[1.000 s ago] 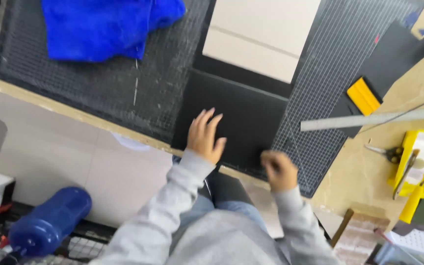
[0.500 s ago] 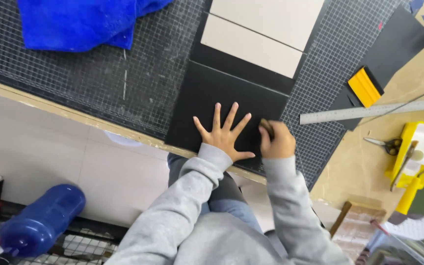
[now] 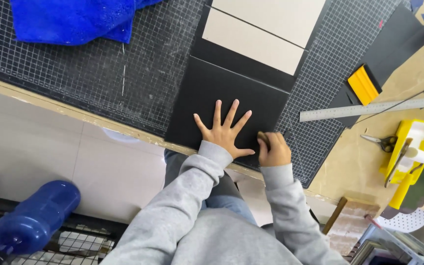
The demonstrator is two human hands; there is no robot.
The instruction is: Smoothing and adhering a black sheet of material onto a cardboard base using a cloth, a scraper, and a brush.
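My left hand (image 3: 225, 129) lies flat with fingers spread on a black square sheet (image 3: 217, 93) that rests on the gridded cutting mat (image 3: 74, 73). My right hand (image 3: 272, 148) is closed around a small brownish tool (image 3: 262, 138) at the sheet's near right corner. Beyond the black sheet lie two cream panels (image 3: 261, 34) on a black backing.
A blue cloth (image 3: 74, 19) sits at the mat's far left. To the right are a yellow scraper (image 3: 363, 85), a metal ruler (image 3: 374, 108), scissors (image 3: 381, 142) and a yellow tray (image 3: 410, 152). A blue bottle (image 3: 33, 221) lies on a wire rack below the table's edge.
My left hand has moved further onto the black sheet and spread flat. My right hand has come up to the sheet's corner. The view has shifted slightly.
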